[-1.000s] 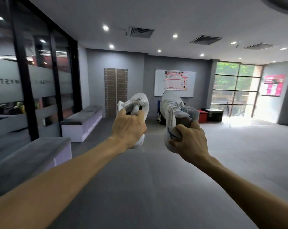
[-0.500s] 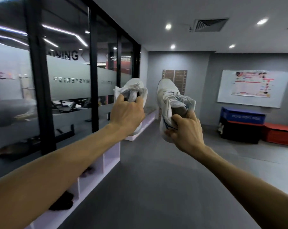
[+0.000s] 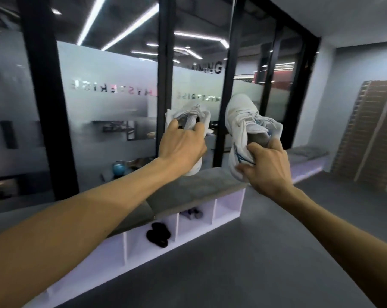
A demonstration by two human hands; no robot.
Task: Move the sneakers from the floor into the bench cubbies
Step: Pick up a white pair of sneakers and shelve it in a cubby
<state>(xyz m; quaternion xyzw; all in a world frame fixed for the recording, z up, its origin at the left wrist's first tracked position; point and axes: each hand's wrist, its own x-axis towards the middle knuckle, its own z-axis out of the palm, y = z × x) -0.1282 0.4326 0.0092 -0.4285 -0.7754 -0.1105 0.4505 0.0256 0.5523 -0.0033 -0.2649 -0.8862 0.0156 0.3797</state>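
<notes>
I hold one white sneaker in each hand, at arm's length and chest height. My left hand (image 3: pixel 181 147) grips the left sneaker (image 3: pixel 189 116) by its collar, toe pointing away. My right hand (image 3: pixel 268 165) grips the right sneaker (image 3: pixel 241 121), white with blue lines, by its heel, toe up. Below and beyond them runs the white bench (image 3: pixel 143 258) with a grey cushion (image 3: pixel 194 185) and open cubbies. One cubby holds black shoes (image 3: pixel 158 234), the one to its right grey shoes (image 3: pixel 193 213). The rightmost cubby (image 3: pixel 227 207) looks empty.
A glass wall with black frames (image 3: pixel 225 103) stands behind the bench. A second cushioned bench (image 3: pixel 308 158) continues to the right, toward a brown ribbed panel (image 3: pixel 370 134) leaning on the grey wall. Grey floor (image 3: pixel 254 263) spreads in front of the cubbies.
My view has swung left, so the bench cubbies and glass wall now fill the frame. Both hands still hold the sneakers out in front, now above the bench.
</notes>
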